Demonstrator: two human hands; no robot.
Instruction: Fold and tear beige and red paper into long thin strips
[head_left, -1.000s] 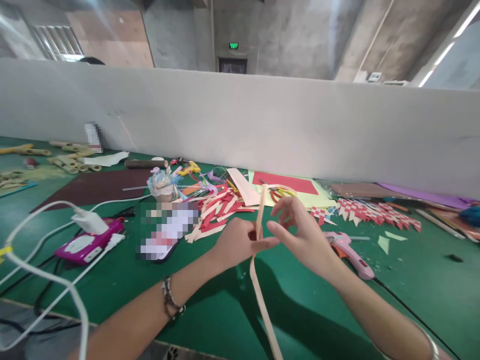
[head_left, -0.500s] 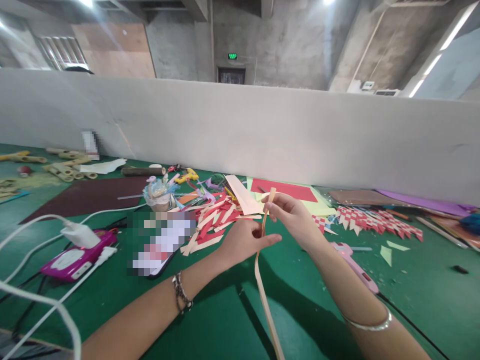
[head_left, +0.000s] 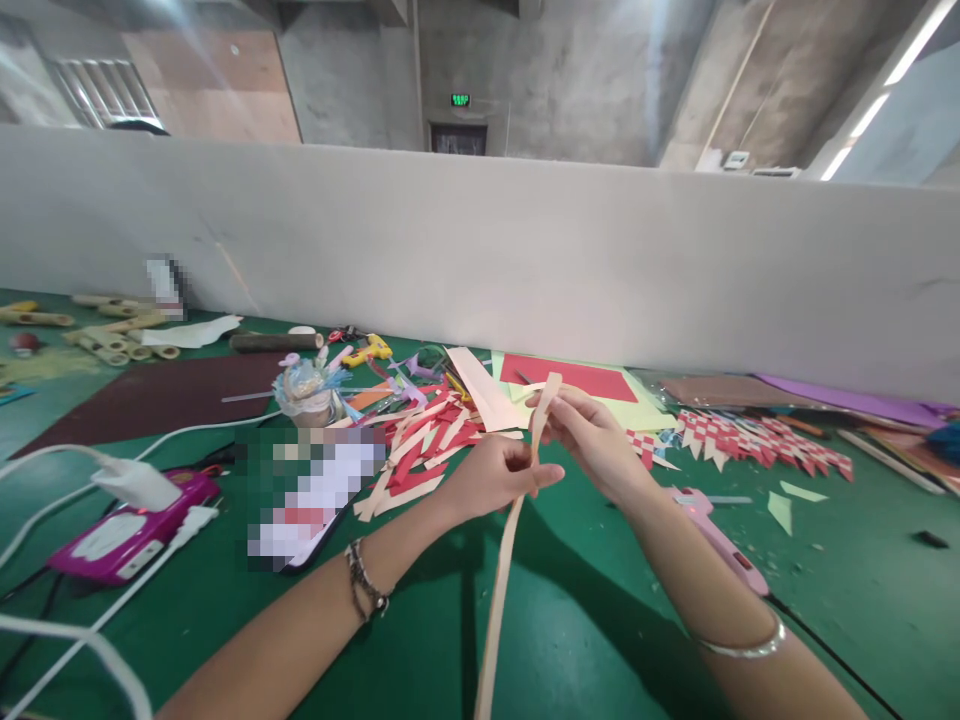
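A long, pale peach paper strip (head_left: 501,590) passes through both hands above the green table and hangs toward me. My left hand (head_left: 499,475) pinches it between thumb and fingers partway along. Higher up, my right hand (head_left: 581,435) grips it near its top end, which sticks up past the fingertips. Just behind my left hand lies a heap of red and peach paper strips (head_left: 409,450). A wider peach paper piece (head_left: 480,388) rests at the back of that heap.
Left: a blurred phone (head_left: 319,500) and a magenta power strip (head_left: 135,530) with white cables. Right: a pink glue gun (head_left: 720,540) beside my forearm, and red-and-white woven paper pieces (head_left: 757,440). Behind lie a red sheet (head_left: 570,378) and a yellow glue gun (head_left: 369,350). A pale partition (head_left: 480,250) closes the back.
The strip's hanging lower part has swung to the left, and its top end leans slightly more to the right. Both hands keep their hold. The view has shifted slightly.
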